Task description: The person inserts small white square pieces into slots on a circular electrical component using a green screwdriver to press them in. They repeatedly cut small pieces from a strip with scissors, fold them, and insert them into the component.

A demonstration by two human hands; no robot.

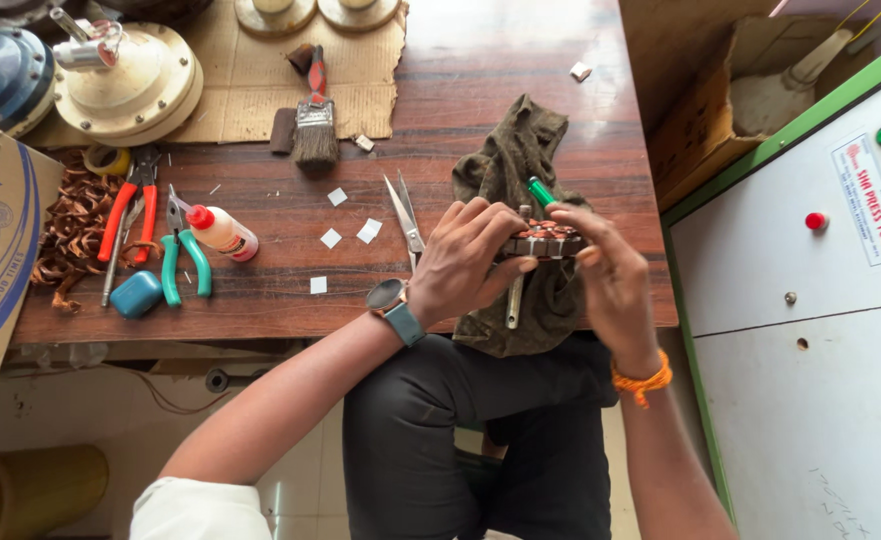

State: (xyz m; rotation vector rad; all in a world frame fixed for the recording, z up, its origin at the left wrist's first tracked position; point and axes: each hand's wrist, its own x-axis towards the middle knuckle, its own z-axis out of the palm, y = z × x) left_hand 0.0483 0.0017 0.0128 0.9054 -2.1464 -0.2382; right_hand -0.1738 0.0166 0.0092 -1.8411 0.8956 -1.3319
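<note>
A dark wooden workbench (520, 60) carries everything; its front edge runs just under the grip. A crumpled olive rag (520, 150) lies directly beneath and behind the grip, draping over that edge. Far to the left of the grip sit a round cream motor housing (140, 80) on cardboard and, nearer, a paintbrush (314, 125). The left hand (465, 260), with a wristwatch, and the right hand (610, 275), with an orange thread at the wrist, meet above the rag. Both close on a small wound stator (543, 240), a ring of metal and copper coils held level between them, left fingers curled over its near side, right fingers pinching its far side. A green-handled tool (540, 192) rises just behind the stator. Scissors (405, 215) lie just left of the grip; green pliers (182, 255) and a glue bottle (222, 230) lie well left.
</note>
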